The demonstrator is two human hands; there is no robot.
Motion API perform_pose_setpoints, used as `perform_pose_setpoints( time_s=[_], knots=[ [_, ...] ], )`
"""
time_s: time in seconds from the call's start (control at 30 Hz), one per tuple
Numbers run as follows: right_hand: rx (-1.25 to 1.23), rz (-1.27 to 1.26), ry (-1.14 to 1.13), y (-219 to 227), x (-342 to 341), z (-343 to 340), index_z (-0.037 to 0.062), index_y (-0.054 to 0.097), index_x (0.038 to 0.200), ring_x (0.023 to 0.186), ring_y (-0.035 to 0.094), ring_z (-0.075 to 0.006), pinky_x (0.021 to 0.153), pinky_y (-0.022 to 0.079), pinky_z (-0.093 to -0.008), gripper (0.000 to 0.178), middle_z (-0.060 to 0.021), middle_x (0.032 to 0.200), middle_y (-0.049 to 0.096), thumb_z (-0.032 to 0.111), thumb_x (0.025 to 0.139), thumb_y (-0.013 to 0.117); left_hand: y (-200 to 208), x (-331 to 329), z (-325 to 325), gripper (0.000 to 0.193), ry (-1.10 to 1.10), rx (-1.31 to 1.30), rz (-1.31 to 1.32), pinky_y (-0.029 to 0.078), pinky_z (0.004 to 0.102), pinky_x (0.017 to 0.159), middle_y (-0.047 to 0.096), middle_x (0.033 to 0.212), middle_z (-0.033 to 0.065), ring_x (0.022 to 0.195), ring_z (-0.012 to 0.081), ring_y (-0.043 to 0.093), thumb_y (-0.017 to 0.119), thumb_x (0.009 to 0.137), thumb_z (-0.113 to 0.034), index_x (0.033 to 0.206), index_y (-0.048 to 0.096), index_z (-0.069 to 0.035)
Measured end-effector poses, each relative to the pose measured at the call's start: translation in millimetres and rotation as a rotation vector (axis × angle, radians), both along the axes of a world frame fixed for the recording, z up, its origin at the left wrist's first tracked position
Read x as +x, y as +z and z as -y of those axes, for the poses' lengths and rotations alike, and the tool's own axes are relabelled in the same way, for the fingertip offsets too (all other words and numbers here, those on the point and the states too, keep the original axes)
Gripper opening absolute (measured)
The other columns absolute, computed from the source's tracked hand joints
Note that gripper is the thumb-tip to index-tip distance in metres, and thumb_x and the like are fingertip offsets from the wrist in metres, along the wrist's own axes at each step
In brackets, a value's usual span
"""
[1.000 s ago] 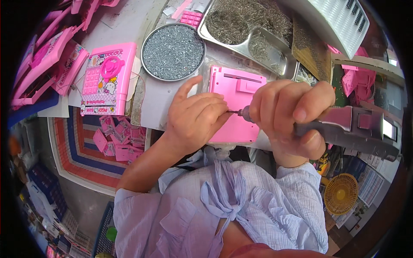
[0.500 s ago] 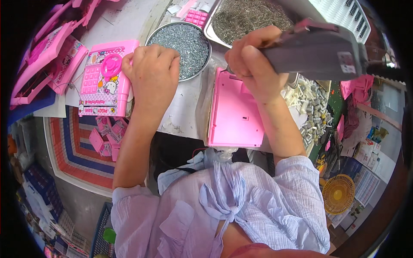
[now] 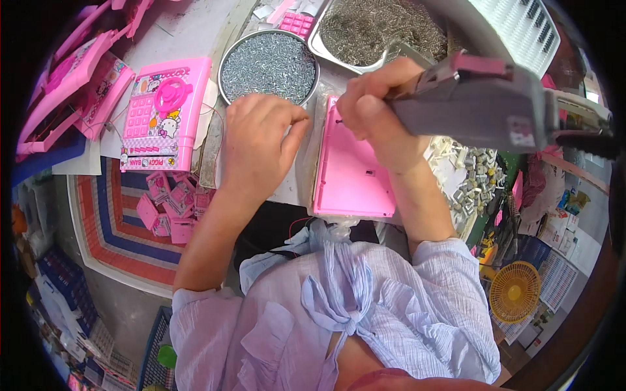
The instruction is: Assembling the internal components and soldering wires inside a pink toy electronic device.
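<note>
"What is being held?"
"One power screwdriver (image 3: 469,104) is clasped in the right grip (image 3: 381,120). The left grip (image 3: 259,140) is half curled near one round dish (image 3: 220,75) of screws (image 3: 267,65); whether anything is pinched cannot be told."
"And the pink panel (image 3: 352,173)?"
"Just one, laid near the worktop (image 3: 290,187) edge, partly covered by the right grip. A bare strip is left between it and the left grip."
"Any writing?"
"Lettering is printed along one pink box (image 3: 168,116), farther left."
</note>
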State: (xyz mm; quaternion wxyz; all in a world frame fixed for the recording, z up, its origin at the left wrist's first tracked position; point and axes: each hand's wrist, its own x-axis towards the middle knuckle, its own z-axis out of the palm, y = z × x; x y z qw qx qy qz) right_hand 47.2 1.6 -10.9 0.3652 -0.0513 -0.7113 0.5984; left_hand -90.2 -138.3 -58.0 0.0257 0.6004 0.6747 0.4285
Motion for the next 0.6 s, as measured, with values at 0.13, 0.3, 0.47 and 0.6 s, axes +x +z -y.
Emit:
perform_pose_setpoints(
  time_s=[0.13,0.3,0.47,0.6],
  knots=[
    [-0.052,-0.023,-0.009,-6,1,7,0.0042,0.047,0.094,0.046,0.042,-0.0113,0.042,0.034,-0.0281,0.02,-0.0066,0.058,0.049,0.012,0.095,0.066,-3,12,-1,0.013,-0.028,0.058,-0.01,0.04,0.041,0.087,0.065,0.087,0.0017,0.09,0.0236,0.06,0.076,0.08,-0.014,0.09,0.068,-0.01],
    [-0.261,-0.137,0.034,32,7,5,0.0,0.058,0.099,0.061,0.056,-0.0118,0.056,0.046,-0.0271,0.017,-0.006,0.07,0.059,0.002,0.086,0.069,6,17,-1,0.017,-0.061,0.096,0.014,0.039,0.0401,0.085,0.065,0.088,0.0035,0.088,0.0254,0.06,0.078,0.077,-0.008,0.09,0.068,-0.009],
    [-0.224,-0.216,0.219,53,13,15,0.0041,0.053,0.113,0.05,0.045,-0.0118,0.052,0.043,-0.0317,0.027,-0.0004,0.059,0.047,0.026,0.097,0.059,14,24,4,0.017,-0.081,0.147,0.025,0.038,0.041,0.087,0.063,0.084,0.0017,0.086,0.0236,0.059,0.078,0.076,-0.013,0.088,0.067,-0.01],
    [-0.202,-0.16,0.228,52,18,21,0.0074,0.053,0.115,0.051,0.043,-0.0117,0.056,0.042,-0.0324,0.03,0.0036,0.057,0.044,0.034,0.101,0.057,15,25,11,0.02,-0.119,0.149,0.022,0.038,0.0406,0.085,0.064,0.086,0.0032,0.085,0.0248,0.058,0.08,0.074,-0.01,0.09,0.068,-0.01]
  ],
)
